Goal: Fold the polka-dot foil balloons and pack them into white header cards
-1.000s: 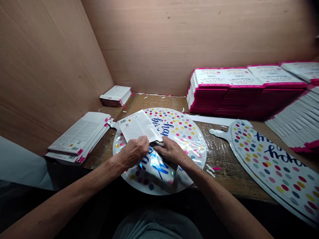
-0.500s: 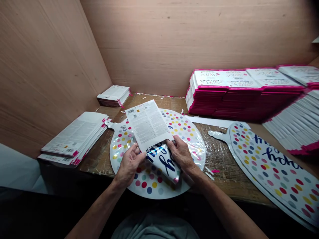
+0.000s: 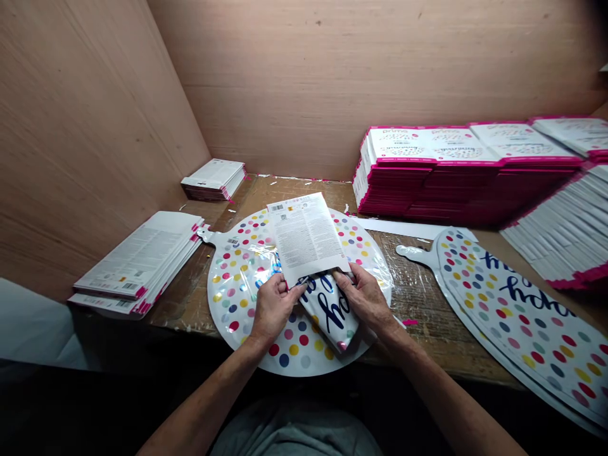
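Note:
A white printed paper sleeve [image 3: 311, 237], with small text and a barcode, is held tilted between my hands. Out of its lower edge sticks a folded foil balloon [image 3: 329, 311] with dark blue lettering and a few coloured dots. My left hand [image 3: 275, 307] is closed at the lower left corner, its thumb against the folded balloon. At the lower right, my right hand [image 3: 368, 297] pinches the sleeve's edge together with the balloon. How far the balloon reaches inside is hidden. Beneath both hands lies a flat round foil balloon [image 3: 232, 308] with coloured dots and a tail at left.
Left stand a larger pile of printed sleeves [image 3: 142, 247] and a smaller stack [image 3: 216, 174]. Tall pink-edged stacks [image 3: 427, 152] line the back right. More flat dotted balloons [image 3: 517, 316] overhang the table's right front. Wooden panels [image 3: 308, 82] enclose the back and left.
Both hands have shifted right with the sleeve and the folded balloon, and the sleeve stands a little straighter. The flat balloon beneath stays nearly where it was.

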Motion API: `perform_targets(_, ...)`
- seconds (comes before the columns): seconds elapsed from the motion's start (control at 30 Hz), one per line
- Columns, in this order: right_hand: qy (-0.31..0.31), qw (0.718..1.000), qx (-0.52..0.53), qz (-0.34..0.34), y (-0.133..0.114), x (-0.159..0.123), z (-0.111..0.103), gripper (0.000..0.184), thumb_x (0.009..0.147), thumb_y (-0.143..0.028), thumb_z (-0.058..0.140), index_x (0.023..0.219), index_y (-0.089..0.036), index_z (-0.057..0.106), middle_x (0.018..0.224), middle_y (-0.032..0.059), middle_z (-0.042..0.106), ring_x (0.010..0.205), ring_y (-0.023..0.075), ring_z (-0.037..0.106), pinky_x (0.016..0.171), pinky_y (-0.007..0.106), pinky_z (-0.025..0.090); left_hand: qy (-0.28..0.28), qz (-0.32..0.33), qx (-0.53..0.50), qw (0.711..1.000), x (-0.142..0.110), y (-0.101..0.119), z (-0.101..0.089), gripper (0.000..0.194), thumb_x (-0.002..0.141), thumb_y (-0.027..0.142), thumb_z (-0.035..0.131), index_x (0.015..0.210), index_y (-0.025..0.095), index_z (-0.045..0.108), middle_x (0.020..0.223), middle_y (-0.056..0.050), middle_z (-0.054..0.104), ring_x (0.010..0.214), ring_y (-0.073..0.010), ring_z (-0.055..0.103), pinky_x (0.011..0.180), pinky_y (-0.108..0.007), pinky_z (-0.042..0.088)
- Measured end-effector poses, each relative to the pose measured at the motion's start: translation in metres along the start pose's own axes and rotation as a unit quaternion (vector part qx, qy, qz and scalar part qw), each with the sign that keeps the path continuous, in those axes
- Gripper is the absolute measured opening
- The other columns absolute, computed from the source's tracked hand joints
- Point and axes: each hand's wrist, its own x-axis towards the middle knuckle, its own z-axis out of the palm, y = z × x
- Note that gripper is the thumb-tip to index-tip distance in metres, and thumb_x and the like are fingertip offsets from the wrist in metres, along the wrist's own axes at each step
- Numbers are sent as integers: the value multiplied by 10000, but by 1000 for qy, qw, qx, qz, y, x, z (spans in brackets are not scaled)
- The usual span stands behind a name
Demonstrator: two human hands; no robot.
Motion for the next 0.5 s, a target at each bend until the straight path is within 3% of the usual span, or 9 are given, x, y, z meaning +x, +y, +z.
perform_targets(0.07,25,1000,-15,0,4,1,-3,343,876,-512,547,909,-179,622,796,15,641,710,166,567,652,272,447,-10,8,-19,1000,1,3,5,411,704,394,804,980,136,641,952,-111,764,880,-269,730,771,-362,594)
perform_targets(0.13,36,999,-10,-2,5,2,-7,338,862,-514,570,901,-181,611,773,7,627,691,160,553,636,265,442,-59,-1,-76,995,2,7,6,472,711,384,800,1069,127,632,1005,-121,758,900,-262,727,788,-358,590)
perform_targets(0.2,15,1000,27,7,4,0,-11,344,852,-515,588,936,-182,601,774,2,629,671,153,555,603,252,442,-115,-22,-121,986,2,10,5,517,706,370,804,1117,114,622,1039,-136,750,889,-258,727,768,-346,591)
perform_targets(0.27,-22,997,69,20,0,-3,-15,352,848,-514,598,961,-182,586,778,0,635,657,150,564,570,241,446,-132,-39,-128,982,2,10,3,525,681,356,824,1097,104,627,1024,-142,752,853,-253,730,723,-324,593)
perform_targets(0.5,-10,999,21,30,-7,-15,-22,362,866,-527,575,893,-168,618,800,25,657,685,166,599,600,263,491,-32,-29,0,999,2,2,15,405,695,462,783,896,146,629,756,-53,735,590,-199,672,494,-279,535)
